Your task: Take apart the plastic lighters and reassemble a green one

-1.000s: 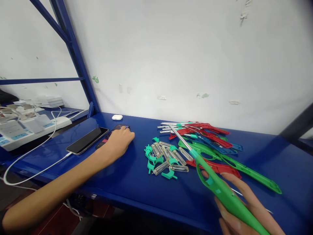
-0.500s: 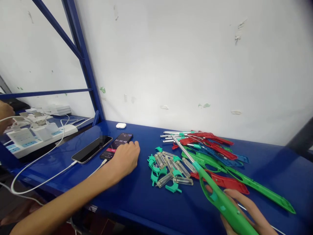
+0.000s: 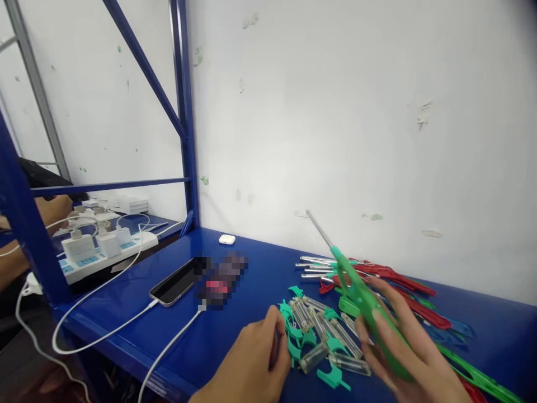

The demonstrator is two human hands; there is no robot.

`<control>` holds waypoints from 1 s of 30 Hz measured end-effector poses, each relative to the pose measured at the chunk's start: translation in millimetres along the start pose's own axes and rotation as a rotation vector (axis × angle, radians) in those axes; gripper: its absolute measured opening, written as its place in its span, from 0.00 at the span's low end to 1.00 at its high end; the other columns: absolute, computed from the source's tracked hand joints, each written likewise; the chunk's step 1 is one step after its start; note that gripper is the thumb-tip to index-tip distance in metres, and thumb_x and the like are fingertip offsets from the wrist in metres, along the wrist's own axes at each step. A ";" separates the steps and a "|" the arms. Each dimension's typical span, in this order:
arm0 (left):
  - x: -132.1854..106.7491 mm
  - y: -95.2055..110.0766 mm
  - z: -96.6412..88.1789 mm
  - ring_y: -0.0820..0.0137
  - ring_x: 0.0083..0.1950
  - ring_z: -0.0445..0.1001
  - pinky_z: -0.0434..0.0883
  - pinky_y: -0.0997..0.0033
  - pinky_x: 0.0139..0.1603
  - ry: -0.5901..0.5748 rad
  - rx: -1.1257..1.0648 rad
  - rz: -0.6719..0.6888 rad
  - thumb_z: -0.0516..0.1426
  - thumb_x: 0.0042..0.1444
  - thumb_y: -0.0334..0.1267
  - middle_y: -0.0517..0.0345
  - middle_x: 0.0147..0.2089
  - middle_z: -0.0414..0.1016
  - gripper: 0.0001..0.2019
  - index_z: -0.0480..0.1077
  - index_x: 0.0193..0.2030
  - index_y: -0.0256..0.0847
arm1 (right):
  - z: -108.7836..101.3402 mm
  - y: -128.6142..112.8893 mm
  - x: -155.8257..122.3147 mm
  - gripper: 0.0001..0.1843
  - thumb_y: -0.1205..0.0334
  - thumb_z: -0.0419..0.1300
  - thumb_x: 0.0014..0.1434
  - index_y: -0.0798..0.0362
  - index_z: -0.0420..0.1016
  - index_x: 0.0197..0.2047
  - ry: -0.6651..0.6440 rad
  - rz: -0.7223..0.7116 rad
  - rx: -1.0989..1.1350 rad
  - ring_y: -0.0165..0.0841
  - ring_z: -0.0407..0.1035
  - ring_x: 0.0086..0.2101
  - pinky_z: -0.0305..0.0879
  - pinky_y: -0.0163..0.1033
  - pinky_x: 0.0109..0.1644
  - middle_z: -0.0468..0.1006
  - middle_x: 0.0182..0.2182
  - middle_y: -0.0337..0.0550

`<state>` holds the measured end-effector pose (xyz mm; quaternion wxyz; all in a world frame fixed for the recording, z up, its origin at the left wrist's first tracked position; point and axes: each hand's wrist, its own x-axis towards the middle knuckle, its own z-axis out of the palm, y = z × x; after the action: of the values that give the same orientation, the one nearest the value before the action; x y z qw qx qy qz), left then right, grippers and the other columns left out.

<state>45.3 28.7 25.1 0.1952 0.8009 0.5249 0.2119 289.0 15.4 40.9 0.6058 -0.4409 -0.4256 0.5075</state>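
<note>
In my right hand (image 3: 403, 336) is a green long-nosed gas lighter (image 3: 361, 296), gripped by its handle. Its metal nozzle points up and to the left, with a teal collar at the base. My left hand (image 3: 255, 355) is closed, fingers curled, just left of the small parts; nothing shows between thumb and forefinger. Beside it lie several curved teal plastic pieces (image 3: 334, 377) and several clear fuel tanks (image 3: 351, 364). Behind my right hand are metal lighter nozzles (image 3: 316, 276) and red handle shells (image 3: 403, 276), with blue and green shells partly covered.
Two phones lie at left on the blue table (image 3: 268, 268): a dark one (image 3: 176, 284) and a blurred one (image 3: 222, 280), both cabled. A white earbud case (image 3: 227, 239) sits near the wall. Beyond the blue frame are a power strip (image 3: 113, 252) and another person's hand (image 3: 54, 211).
My left hand has moved off the phone to the teal pieces. My right hand has raised the green lighter, its nozzle now above the pile. The view has turned up and left.
</note>
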 end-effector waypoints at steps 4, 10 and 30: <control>2.1 -4.0 5.1 0.67 0.28 0.71 0.61 0.69 0.31 0.021 -0.013 -0.024 0.48 0.70 0.32 0.65 0.29 0.71 0.06 0.55 0.42 0.49 | 9.9 -21.1 46.0 0.41 0.42 0.79 0.53 0.29 0.74 0.68 -0.122 -0.074 -0.042 0.37 0.74 0.37 0.71 0.38 0.28 0.74 0.66 0.48; 5.1 -8.0 14.0 0.59 0.37 0.80 0.60 0.65 0.35 -0.011 0.061 -0.017 0.52 0.64 0.30 0.55 0.41 0.80 0.07 0.60 0.43 0.47 | 30.5 -8.0 85.5 0.33 0.43 0.76 0.57 0.34 0.75 0.63 -0.184 -0.163 -0.211 0.19 0.49 0.21 0.51 0.34 0.21 0.76 0.62 0.45; 1.2 -22.0 18.1 0.66 0.34 0.75 0.64 0.69 0.36 0.082 0.060 0.129 0.46 0.72 0.33 0.55 0.41 0.80 0.08 0.62 0.41 0.46 | 10.6 30.1 103.5 0.29 0.50 0.71 0.65 0.50 0.69 0.63 -0.181 -0.113 -0.131 0.17 0.53 0.20 0.46 0.26 0.19 0.79 0.45 0.41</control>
<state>38.9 36.4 -1.6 0.1355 0.8292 0.4859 0.2408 284.2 121.8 21.5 0.5624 -0.4072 -0.5348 0.4816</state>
